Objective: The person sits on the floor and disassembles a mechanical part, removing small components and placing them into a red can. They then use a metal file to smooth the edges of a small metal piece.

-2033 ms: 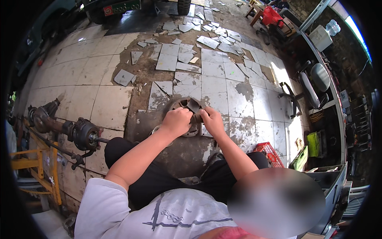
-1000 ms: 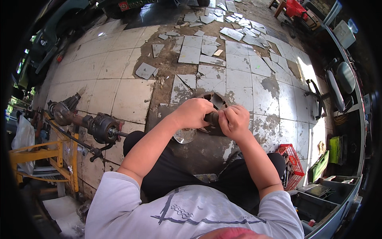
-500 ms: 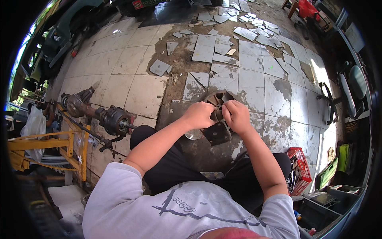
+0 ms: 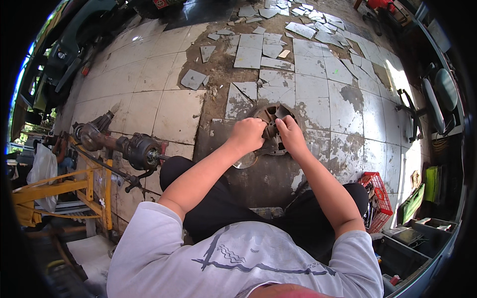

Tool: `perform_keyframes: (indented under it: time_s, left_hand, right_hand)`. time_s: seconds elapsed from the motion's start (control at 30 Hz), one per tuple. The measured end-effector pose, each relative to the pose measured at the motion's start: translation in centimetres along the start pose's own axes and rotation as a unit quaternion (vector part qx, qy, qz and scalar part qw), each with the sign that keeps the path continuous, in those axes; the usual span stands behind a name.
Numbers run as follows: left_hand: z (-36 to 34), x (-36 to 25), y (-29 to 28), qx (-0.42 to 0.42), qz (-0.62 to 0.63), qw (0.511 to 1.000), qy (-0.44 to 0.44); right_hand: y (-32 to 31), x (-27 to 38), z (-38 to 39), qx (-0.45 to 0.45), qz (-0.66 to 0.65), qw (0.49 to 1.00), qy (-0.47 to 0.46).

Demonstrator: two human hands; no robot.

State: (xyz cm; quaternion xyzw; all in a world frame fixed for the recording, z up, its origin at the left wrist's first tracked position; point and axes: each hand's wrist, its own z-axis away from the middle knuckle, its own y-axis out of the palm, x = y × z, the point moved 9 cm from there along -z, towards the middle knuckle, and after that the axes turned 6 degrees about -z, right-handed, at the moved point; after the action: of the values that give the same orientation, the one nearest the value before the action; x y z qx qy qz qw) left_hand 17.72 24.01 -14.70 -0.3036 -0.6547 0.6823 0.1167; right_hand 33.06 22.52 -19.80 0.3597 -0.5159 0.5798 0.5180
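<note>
In front of my knees, low over the dark floor, is a round metal wheel (image 4: 271, 113) with a toothed rim and brown and dark sections around its hub. My left hand (image 4: 248, 135) is closed at the wheel's left side, its fingertips curled in near the hub. On the other side, my right hand (image 4: 291, 135) is closed too, thumb and fingers pressed at the right part of the wheel, below a dark flat piece (image 4: 284, 111). Gear teeth show along the near edge. Both hands hide much of the middle. A shallow round dish (image 4: 245, 160) lies beside the wheel, below my left wrist.
An axle-like greasy metal assembly (image 4: 141, 150) lies at left by a yellow frame (image 4: 59, 185). A red plastic basket (image 4: 380, 201) with dark items stands by my right knee. Broken tiles (image 4: 300, 30) are strewn ahead. A chair (image 4: 435, 102) is at far right.
The dark plate with holes that hung at the wheel's near side no longer shows there; the toothed near edge is now visible. Both hands have shifted slightly, the right one up and left.
</note>
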Motion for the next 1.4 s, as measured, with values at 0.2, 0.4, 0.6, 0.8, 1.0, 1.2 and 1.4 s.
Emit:
perform_keyframes:
  time_s: [0.2,0.4,0.6,0.8,1.0,1.2,1.4]
  left_hand:
    - [0.6,-0.3,-2.9,-0.005,0.037,0.999,0.03]
    - [2.8,-2.2,-8.6,-0.108,0.038,0.985,0.129]
    - [4.4,-3.5,-11.6,-0.075,0.092,0.97,0.212]
    - [4.6,-2.4,-8.7,-0.069,0.105,0.98,0.157]
    - [4.1,-1.1,-8.2,-0.081,0.071,0.989,0.098]
    - [3.4,-0.4,-7.9,-0.061,0.066,0.994,0.068]
    - [3.3,-1.1,-7.3,-0.053,0.063,0.995,0.063]
  right_hand:
    - [-0.2,5.2,2.0,0.052,0.021,0.989,-0.137]
    - [-0.6,10.7,6.4,0.08,0.076,0.926,-0.361]
    - [0.2,16.0,11.5,0.088,0.137,0.815,-0.557]
    - [0.3,12.8,9.3,0.131,0.127,0.884,-0.431]
    - [-0.7,11.7,7.4,0.173,0.13,0.943,-0.255]
    - [-1.1,11.8,7.1,0.166,0.127,0.924,-0.319]
    - [-0.7,10.6,7.5,0.108,0.095,0.912,-0.383]
